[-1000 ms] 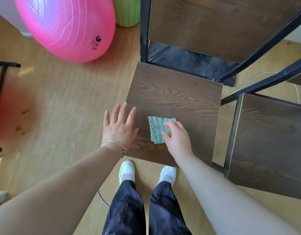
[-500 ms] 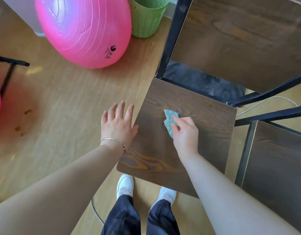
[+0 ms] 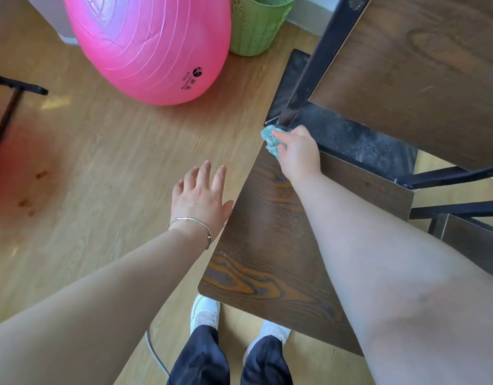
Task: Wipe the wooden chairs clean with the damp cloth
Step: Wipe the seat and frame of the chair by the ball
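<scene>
Right hand (image 3: 298, 154) presses teal cloth (image 3: 271, 140) at chair seat (image 3: 267, 245) corner.

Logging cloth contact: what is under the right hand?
The bunched teal cloth, gripped by the right hand at the back corner of the chair seat, beside the black frame post. The hand hides the rest of it.

A home room: wood-look floor (image 3: 101, 168), pink exercise ball (image 3: 148, 45), green bin (image 3: 256, 26).

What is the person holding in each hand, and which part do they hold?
The right hand grips the bunched cloth by its near end. The left hand holds nothing.
</scene>
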The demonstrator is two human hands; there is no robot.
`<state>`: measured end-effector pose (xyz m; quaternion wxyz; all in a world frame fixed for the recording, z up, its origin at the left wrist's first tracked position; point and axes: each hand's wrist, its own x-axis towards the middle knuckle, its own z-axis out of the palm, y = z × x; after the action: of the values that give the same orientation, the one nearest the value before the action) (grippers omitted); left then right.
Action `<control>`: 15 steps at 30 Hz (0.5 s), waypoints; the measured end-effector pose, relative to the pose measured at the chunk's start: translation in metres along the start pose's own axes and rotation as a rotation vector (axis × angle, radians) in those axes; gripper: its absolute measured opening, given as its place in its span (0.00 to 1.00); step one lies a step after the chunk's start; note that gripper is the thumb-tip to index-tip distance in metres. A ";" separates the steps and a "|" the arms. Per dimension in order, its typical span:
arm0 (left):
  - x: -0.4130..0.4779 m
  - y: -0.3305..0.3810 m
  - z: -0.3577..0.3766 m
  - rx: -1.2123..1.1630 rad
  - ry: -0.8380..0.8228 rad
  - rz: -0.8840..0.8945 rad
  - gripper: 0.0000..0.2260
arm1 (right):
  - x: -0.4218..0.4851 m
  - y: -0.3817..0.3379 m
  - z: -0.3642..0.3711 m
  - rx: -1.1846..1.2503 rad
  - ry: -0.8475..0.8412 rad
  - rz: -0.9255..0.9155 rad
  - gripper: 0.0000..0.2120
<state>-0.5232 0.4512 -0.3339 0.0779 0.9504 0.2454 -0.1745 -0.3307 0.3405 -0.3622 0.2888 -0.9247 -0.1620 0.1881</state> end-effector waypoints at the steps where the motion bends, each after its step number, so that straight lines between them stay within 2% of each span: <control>1: 0.000 -0.001 0.000 -0.016 0.000 -0.003 0.32 | -0.001 0.000 -0.002 -0.004 -0.009 -0.020 0.13; 6: 0.002 -0.006 -0.009 -0.062 0.047 -0.020 0.32 | -0.021 0.003 0.006 -0.047 -0.066 -0.093 0.14; 9: 0.003 -0.008 -0.012 -0.097 0.064 -0.040 0.32 | -0.049 0.004 0.019 -0.118 -0.098 -0.194 0.16; 15: -0.001 -0.014 -0.011 -0.104 0.066 -0.043 0.32 | -0.116 0.010 0.039 -0.126 -0.169 -0.269 0.19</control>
<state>-0.5278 0.4655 -0.3246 0.1154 0.9448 0.2769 -0.1318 -0.4481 0.3043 -0.3684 0.2381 -0.8918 -0.3194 0.2144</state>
